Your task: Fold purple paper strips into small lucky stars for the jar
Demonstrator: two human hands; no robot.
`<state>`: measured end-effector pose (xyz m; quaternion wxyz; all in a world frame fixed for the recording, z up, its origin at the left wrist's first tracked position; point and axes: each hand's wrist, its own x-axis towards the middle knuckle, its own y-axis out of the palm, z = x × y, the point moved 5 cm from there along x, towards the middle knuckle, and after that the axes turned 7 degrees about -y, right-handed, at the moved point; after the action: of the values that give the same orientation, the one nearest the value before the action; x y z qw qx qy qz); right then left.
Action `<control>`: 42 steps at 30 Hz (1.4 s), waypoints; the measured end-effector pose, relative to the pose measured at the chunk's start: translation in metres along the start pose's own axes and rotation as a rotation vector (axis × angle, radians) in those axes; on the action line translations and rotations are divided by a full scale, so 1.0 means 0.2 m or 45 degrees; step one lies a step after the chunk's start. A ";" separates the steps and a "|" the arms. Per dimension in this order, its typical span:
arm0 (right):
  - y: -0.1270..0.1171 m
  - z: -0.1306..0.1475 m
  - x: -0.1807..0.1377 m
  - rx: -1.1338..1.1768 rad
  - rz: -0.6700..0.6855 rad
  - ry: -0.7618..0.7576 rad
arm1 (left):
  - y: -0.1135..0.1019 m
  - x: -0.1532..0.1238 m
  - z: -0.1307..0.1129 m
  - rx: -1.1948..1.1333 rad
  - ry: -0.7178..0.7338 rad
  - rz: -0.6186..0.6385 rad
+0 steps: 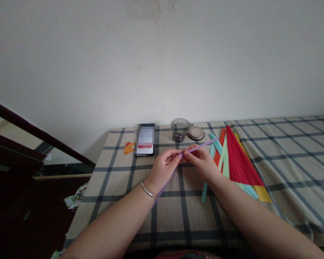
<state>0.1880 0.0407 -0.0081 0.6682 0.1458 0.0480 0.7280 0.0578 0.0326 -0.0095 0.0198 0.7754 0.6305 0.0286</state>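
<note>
Both of my hands meet over the middle of the checked tablecloth (286, 162) and pinch one long purple paper strip (202, 146). My left hand (164, 167) grips it at the fold, a silver bangle on the wrist; the strip's lower end trails down past that wrist. My right hand (201, 162) pinches the same spot from the right, and the strip's other end points up and right toward the fan of paper strips (239, 162), which is red, mint, orange and yellow and lies just right of my right hand.
A small clear jar (180, 130) with purple bits inside stands at the back, its metal lid (196, 133) beside it. A phone (145, 139) lies left of the jar, next to an orange bear sticker (129, 148). The table's left edge drops to a dark floor.
</note>
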 end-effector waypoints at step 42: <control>0.02 -0.04 0.00 0.100 0.095 0.111 | 0.01 -0.01 -0.05 0.188 0.079 0.096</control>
<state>0.1822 0.0407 -0.0139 0.6317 0.1418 0.1000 0.7555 0.0595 0.0298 -0.0002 -0.0581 0.7968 0.6014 0.0069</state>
